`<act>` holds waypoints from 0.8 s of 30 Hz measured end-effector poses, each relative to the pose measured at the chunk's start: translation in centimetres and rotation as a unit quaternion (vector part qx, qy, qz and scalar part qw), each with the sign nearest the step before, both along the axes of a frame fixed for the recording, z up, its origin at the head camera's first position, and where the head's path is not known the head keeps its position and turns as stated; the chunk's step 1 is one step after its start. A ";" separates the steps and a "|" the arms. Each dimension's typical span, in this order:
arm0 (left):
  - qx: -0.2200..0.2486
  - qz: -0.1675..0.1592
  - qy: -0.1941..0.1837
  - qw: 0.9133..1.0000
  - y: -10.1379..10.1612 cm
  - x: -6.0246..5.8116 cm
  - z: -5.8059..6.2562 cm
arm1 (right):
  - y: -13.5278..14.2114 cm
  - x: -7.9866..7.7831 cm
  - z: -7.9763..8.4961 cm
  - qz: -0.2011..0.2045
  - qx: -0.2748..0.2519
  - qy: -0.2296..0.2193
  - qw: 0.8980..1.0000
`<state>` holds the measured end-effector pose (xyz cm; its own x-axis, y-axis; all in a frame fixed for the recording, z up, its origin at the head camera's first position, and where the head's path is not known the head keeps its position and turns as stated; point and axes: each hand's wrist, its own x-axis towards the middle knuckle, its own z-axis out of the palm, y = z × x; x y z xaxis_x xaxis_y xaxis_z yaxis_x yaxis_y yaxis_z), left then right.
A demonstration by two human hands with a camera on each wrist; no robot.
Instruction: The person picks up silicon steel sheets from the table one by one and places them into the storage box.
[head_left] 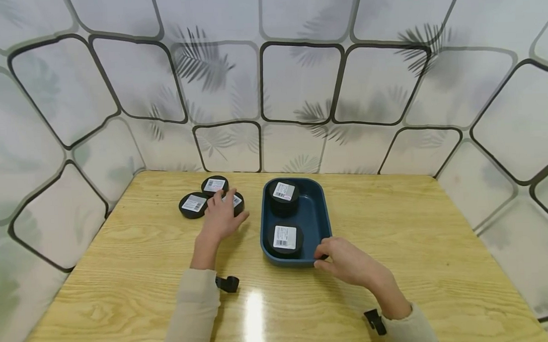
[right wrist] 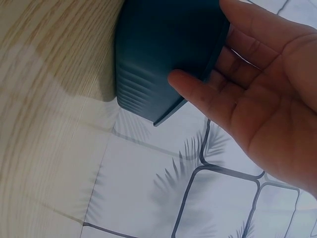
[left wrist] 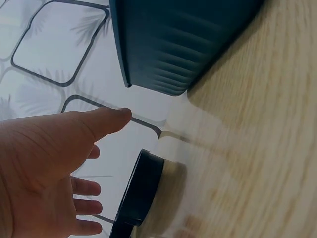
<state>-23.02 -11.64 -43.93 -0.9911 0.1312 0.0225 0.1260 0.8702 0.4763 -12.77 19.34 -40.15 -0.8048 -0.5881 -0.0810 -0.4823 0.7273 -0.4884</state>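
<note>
A dark blue tray (head_left: 315, 210) holds black round containers with white labels: a stack (head_left: 284, 192) at its back left and another container (head_left: 285, 240) at its front left. My right hand (head_left: 349, 261) pinches the tray's front right corner; in the right wrist view, the thumb (right wrist: 198, 94) lies against the outer wall and the fingers go over the rim. My left hand (head_left: 220, 217) reaches over a black round container (head_left: 239, 203) left of the tray, partly covering it. In the left wrist view its fingers are spread apart from the container (left wrist: 141, 188).
Beside my left hand, two more black round containers lie on the wooden table, one to the left (head_left: 194, 205) and one behind (head_left: 214, 184). A patterned curtain (head_left: 298, 84) stands along the table's back and sides.
</note>
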 end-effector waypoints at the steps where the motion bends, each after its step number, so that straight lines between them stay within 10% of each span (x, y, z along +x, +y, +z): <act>1: -0.001 0.001 -0.003 1.000 0.0 -0.1 -0.1 | 0.0 0.0 0.0 0.000 -0.001 0.000 1.000; 24: -0.031 0.008 -0.020 0.999 0.8 -0.5 -1.8 | 0.0 0.1 -0.1 -0.001 -0.001 -0.004 1.000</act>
